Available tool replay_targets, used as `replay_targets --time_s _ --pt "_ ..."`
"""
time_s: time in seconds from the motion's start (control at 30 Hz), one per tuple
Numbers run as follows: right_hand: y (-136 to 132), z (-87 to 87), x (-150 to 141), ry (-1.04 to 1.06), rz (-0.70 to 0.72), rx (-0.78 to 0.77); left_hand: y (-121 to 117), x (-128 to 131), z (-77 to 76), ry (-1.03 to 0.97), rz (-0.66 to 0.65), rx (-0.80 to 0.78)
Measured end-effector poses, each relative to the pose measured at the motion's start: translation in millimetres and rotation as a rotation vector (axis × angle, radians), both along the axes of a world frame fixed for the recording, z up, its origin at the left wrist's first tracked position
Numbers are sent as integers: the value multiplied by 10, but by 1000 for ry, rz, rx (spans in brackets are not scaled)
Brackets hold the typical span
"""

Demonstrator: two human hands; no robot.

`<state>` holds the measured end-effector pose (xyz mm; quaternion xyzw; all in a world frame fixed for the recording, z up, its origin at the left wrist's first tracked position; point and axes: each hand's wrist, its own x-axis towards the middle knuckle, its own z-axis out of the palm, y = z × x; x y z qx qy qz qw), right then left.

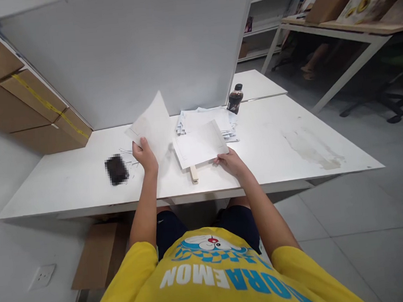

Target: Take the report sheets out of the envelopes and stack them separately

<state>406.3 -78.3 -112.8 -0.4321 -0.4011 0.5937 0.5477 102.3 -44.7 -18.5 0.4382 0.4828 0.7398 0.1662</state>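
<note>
1. Only got the head view here, so everything's from that. Left hand (146, 156) has the left sheet (155, 122) pinched by its side, thumb on the face you can see. The paper's tipped up off the table (265, 164) and leans away to the right.

2. Right hand (230, 161) has its fingers closed on the near right corner of the right sheet (199, 144). That one lies much flatter, angled a bit, with its long side running mostly left to right.

3. The relation I'd watch: the pale stapler (194, 174), or what looks like one. Its near end pokes out below the right sheet's near edge, the rest hidden underneath. Long axis points roughly away from the body, so it runs crosswise to that edge. Can't tell if the paper actually touches it.

4. It sits between the hands, left of the right fingers and a touch closer to the body. Right hand's the nearer one; left is further off on the other side. Neither's on it.

5. Behind the right sheet there's a messy paper pile (206, 118), with a dark bottle (235, 99) at its right end.
</note>
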Motion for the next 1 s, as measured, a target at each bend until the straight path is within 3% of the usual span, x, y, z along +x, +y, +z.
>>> replay_targets --time_s 0.07,0.17,0.27,0.4,0.53,0.7,0.8,0.9,1.0 --pt "-9 -5 9 3 15 0 -127 199 47 -262 -189 -67" --pt "-46 21 19 3 49 -9 -244 430 -65 -462 -435 -307" --pt "-80 62 13 12 67 -4 -289 540 -271 -491 -512 -467" --pt "-101 94 4 36 98 2 -310 552 -420 -435 -460 -467" --pt "-129 137 -5 41 192 18 -366 524 -397 -233 -416 -376" --pt "-201 254 -150 105 -73 133 -524 483 -312 56 -162 -120" --pt "-324 331 -227 -31 -107 229 -632 468 -307 176 -63 43" --pt "-540 365 -207 -164 -89 338 -749 469 -392 262 -66 182" --pt "-804 270 -163 -270 -113 354 -883 457 -579 318 -51 246"
